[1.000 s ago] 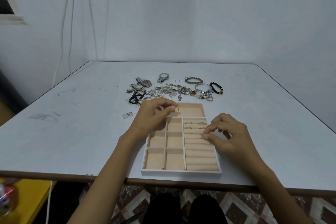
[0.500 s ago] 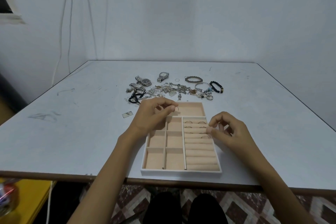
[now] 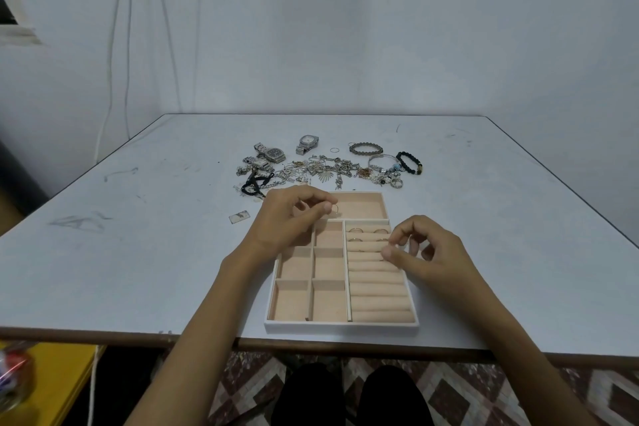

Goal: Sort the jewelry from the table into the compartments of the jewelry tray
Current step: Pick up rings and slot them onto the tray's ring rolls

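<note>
1. One thin gold ring (image 3: 334, 208) pinched in left hand (image 3: 290, 218), above far compartment of jewelry tray (image 3: 340, 328).
2. Ring rolls (image 3: 377, 290) rightward and nearer; right hand (image 3: 425, 252) closer there, fingers curled, tips together, contents untellable.

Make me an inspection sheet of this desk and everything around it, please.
Surface: pale table, scuffed and marked.
Job's things: jewelry tray near the front edge, a few rings in its ring rolls; jewelry pile beyond it, with watches and bracelets.
Clutter: small scrap left of the tray.
Grips: left hand pinches a thin ring over the tray; right hand curled at the ring rolls, hold unclear.
Cables: cords hang down the wall at left.
Surroundings: yellow surface lower left; patterned floor.
</note>
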Motion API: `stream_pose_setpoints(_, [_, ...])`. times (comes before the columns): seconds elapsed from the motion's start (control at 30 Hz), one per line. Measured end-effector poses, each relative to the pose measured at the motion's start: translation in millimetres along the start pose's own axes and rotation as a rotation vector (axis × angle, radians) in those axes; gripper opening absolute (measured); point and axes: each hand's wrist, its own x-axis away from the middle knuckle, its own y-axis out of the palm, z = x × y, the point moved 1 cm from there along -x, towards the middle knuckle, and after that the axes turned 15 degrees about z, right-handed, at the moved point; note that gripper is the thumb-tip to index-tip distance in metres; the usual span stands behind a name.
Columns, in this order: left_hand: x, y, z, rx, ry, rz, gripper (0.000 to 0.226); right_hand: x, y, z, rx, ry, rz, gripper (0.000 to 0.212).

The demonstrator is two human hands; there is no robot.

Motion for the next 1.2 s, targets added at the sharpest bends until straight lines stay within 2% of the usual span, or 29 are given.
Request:
stream_pose_setpoints(0.07, [0.1, -0.4, -0.4, -0.002, -0.014, -0.002, 0.013, 0.7, -1.8, 0.0, 0.009, 0.0, 0.035, 0.006])
stream_pose_setpoints(0.17, [1.5, -0.3, 3.4, 0.011, -0.037, -0.007, 0.014, 4.1, -5.1, 5.7, 0.209, -0.049, 0.076, 0.024])
stream_pose_setpoints(0.37, [2.0, 0.7, 18.5, 0.037, -0.002, -0.055, 0.013, 8.8, 1.1, 9.9, 0.696, -0.035, -0.186, 0.05])
stream_pose_setpoints(0.47, [6.5, 2.5, 28.7, 0.053, 0.037, -0.153, 0.012, 8.6, 2.6, 8.1, 0.784, -0.057, -0.238, 0.058])
stream_pose_setpoints(0.57, [13.1, 3.6, 37.7, 0.054, 0.12, -0.275, 0.013, 9.3, 1.8, 9.9, 0.86, -0.111, -0.248, 0.087])
stream_pose_setpoints(0.63, [15.3, 4.4, 43.1, 0.021, 0.19, -0.343, 0.014, 9.5, 2.1, 11.4, 0.899, -0.144, -0.246, 0.097])
stream_pose_setpoints(0.73, [17.3, 7.1, 48.6, -0.1, 0.321, -0.396, 0.012, 9.4, 2.3, 10.6, 0.895, -0.142, -0.236, 0.099])
stream_pose_setpoints(0.87, [16.4, 4.6, 52.5, -0.285, 0.463, -0.373, 0.013, 9.7, 2.7, 9.3, 0.875, -0.129, -0.229, 0.098])
stream_pose_setpoints(0.97, [16.1, 4.2, 53.2, -0.355, 0.49, -0.393, 0.015, 9.4, 2.6, 10.5, 0.871, -0.12, -0.225, 0.084])
stream_pose_setpoints(1.1, [19.1, 6.4, 52.3, -0.404, 0.519, -0.425, 0.021, 9.6, 3.3, 12.4, 0.88, -0.126, -0.226, 0.091])
stream_pose_setpoints(1.2, [19.5, 7.2, 52.7, -0.431, 0.511, -0.435, 0.021, 9.4, 3.1, 10.8, 0.853, -0.093, -0.233, 0.075])
